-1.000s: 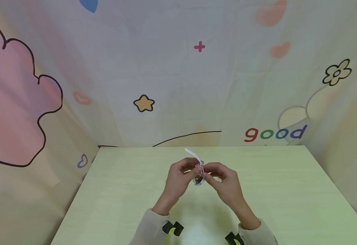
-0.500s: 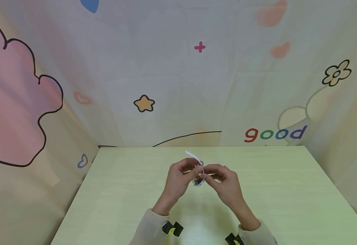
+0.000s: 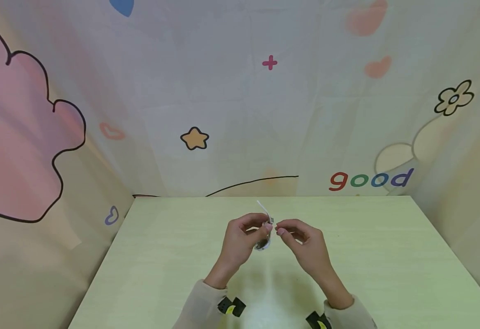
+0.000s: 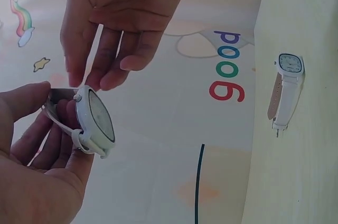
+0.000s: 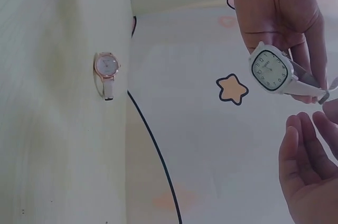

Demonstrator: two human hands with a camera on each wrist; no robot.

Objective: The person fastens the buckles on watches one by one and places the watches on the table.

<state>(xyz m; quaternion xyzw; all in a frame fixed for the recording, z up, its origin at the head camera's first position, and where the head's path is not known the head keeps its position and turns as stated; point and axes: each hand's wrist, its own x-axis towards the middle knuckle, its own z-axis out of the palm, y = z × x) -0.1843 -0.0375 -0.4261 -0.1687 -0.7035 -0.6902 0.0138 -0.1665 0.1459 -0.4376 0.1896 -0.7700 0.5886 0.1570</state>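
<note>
A white wristwatch (image 3: 262, 243) with a squarish dial is up in the air over the table, the free end of its strap (image 3: 263, 207) pointing upward. My left hand (image 3: 237, 242) pinches it by the strap. In the left wrist view the watch case (image 4: 97, 121) hangs from those fingers with the dial turned outward, and the right wrist view shows the dial (image 5: 271, 68) face on. Just right of the strap is my right hand (image 3: 308, 243), its fingers loosely bent with a small gap to the watch and nothing between them.
On the pale table (image 3: 166, 256), the left wrist view has another white watch (image 4: 289, 64) lying with its strap fastened. A rose-gold round watch (image 5: 107, 65) lies there in the right wrist view. A printed cloth backdrop (image 3: 240, 114) rises behind the table.
My right hand has let go of the strap and drawn slightly right. The watch has tilted a little in my left hand, its strap end now seen thin and edge-on.
</note>
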